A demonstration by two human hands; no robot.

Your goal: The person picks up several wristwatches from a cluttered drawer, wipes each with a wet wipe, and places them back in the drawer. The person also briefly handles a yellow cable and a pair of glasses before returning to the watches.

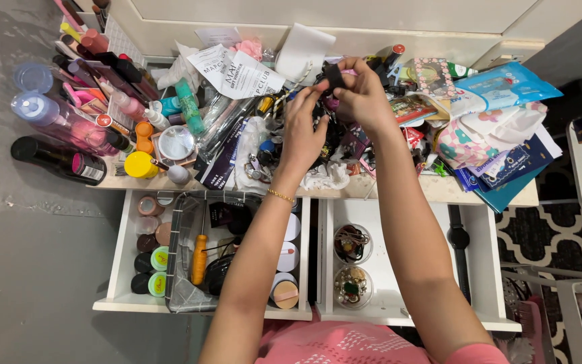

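While both the left hand point(302, 128) and right hand point(362, 94) pinch a small black hair tie point(335, 75) above the cluttered dresser top point(439, 190), sorting seems underway, calling next for a careful placement.

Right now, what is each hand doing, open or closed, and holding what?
Left hand: closed, fingers pinching a small black item.
Right hand: closed, fingers pinching the same black item.

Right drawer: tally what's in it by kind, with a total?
Glass bowls: 2
Black watch: 1
Total: 3
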